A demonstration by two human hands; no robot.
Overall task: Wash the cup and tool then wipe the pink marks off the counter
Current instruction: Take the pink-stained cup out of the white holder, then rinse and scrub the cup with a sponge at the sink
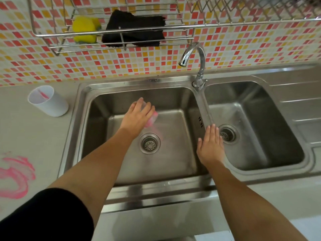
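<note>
left hand [139, 115] gripping pink-stained cup [152, 119], no readable txt

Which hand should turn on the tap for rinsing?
The right hand. It is open and empty over the divider between the basins, below the chrome tap. The left hand is occupied, holding a clear, pink-stained cup over the left steel basin.

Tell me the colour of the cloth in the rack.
Black cloth, seen in the head view.
</note>
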